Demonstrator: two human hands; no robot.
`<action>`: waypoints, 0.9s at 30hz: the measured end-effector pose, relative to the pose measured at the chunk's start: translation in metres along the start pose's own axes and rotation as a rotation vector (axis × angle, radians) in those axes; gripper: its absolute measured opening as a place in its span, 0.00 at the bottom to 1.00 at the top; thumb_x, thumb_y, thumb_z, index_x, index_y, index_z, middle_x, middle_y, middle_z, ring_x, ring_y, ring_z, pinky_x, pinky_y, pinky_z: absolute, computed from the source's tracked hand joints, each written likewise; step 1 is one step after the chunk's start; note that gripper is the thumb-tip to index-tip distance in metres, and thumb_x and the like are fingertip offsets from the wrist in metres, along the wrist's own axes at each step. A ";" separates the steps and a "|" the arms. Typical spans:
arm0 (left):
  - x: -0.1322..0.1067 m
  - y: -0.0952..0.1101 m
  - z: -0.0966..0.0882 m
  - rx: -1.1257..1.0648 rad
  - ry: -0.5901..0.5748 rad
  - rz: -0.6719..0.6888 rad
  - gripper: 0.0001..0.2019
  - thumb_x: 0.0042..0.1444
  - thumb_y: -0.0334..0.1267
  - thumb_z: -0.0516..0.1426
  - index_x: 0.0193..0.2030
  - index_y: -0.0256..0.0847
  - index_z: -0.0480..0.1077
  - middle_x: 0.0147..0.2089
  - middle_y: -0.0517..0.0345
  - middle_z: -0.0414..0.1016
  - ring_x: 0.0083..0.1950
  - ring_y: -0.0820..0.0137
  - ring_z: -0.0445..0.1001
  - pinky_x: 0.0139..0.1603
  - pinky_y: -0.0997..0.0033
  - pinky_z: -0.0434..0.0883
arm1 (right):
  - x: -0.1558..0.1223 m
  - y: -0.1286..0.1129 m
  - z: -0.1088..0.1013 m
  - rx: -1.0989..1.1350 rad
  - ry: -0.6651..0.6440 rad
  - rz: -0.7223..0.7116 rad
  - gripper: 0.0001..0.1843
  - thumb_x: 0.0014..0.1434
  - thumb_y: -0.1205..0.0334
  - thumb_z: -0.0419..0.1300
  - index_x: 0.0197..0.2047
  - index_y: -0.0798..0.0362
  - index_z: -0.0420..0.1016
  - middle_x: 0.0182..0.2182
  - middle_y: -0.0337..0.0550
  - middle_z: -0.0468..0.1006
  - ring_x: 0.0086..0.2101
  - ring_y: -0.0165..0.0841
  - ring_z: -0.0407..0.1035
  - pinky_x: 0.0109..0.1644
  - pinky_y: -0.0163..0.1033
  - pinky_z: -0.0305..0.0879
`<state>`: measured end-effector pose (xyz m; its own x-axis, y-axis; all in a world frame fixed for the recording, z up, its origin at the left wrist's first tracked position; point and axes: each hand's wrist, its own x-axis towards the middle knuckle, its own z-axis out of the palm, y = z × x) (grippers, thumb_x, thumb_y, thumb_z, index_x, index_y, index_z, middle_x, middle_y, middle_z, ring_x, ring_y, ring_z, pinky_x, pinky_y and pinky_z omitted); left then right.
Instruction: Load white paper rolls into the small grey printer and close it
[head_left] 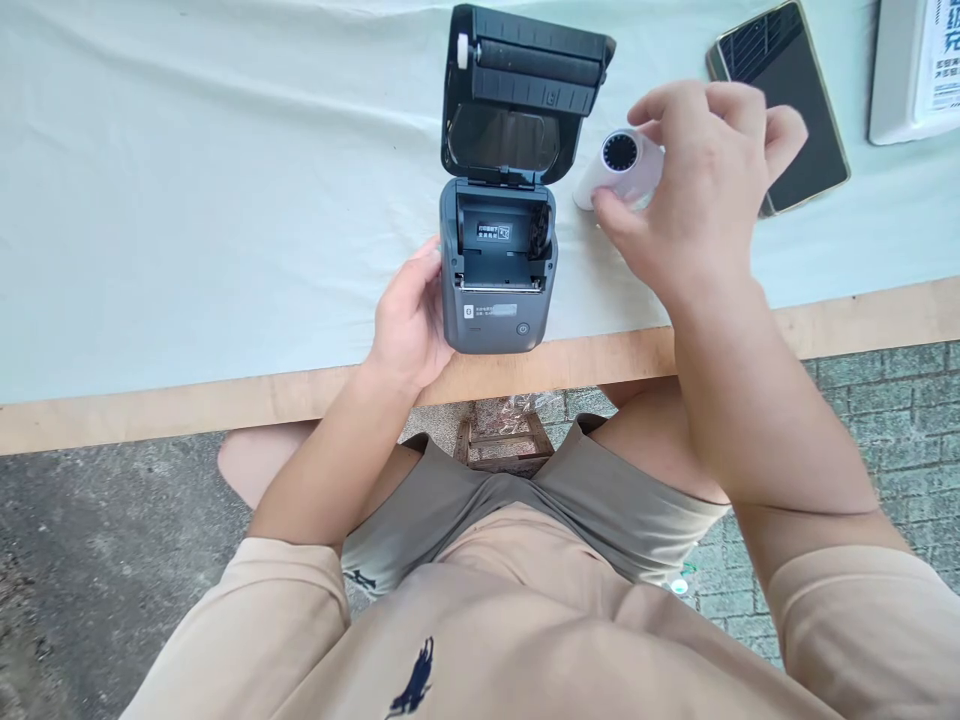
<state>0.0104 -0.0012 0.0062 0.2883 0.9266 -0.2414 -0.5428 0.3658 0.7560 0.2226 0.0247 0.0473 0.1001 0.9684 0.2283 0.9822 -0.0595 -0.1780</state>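
Observation:
A small dark grey label printer (pixel 497 322) is at the table's front edge, its lid (pixel 525 95) swung up and back. No roll sits in its inner bay. My left hand (pixel 411 325) is closed around the printer's left side, the fingers partly hidden under and behind it. To the printer's right, my right hand (pixel 701 185) has thumb and fingers around a white paper roll (pixel 637 180) with a black toothed core. The roll leans, core end toward me, close to the table surface; whether its lower edge touches the cloth I cannot tell.
A phone (pixel 795 110) with a dark screen lies just beyond my right hand. At the far right is a white box (pixel 911 80) with a printed label. Pale cloth (pixel 225 200) covers the table, whose bare wooden edge (pixel 150 408) runs above my legs.

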 end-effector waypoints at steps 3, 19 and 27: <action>0.000 -0.001 0.000 -0.014 -0.001 0.003 0.16 0.64 0.38 0.47 0.37 0.39 0.76 0.38 0.58 0.80 0.43 0.69 0.80 0.50 0.66 0.77 | 0.002 -0.001 0.001 0.048 0.047 -0.018 0.19 0.50 0.65 0.60 0.47 0.46 0.71 0.49 0.40 0.79 0.55 0.41 0.67 0.59 0.58 0.53; 0.001 0.000 -0.002 -0.063 -0.027 0.000 0.17 0.64 0.35 0.46 0.38 0.37 0.76 0.34 0.61 0.81 0.40 0.73 0.81 0.59 0.70 0.75 | 0.010 -0.009 -0.002 0.119 -0.186 -0.322 0.33 0.54 0.57 0.60 0.63 0.43 0.57 0.67 0.45 0.58 0.68 0.50 0.49 0.64 0.62 0.48; 0.001 -0.004 -0.006 -0.113 -0.019 0.005 0.17 0.64 0.36 0.46 0.37 0.37 0.77 0.33 0.62 0.80 0.39 0.75 0.81 0.61 0.72 0.73 | 0.026 -0.018 0.015 0.129 -0.271 -0.551 0.18 0.54 0.71 0.52 0.46 0.42 0.67 0.62 0.43 0.67 0.65 0.52 0.54 0.65 0.70 0.43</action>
<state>0.0079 -0.0011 -0.0008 0.2997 0.9271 -0.2253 -0.6292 0.3696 0.6838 0.2056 0.0546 0.0419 -0.4765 0.8763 0.0714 0.8490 0.4797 -0.2213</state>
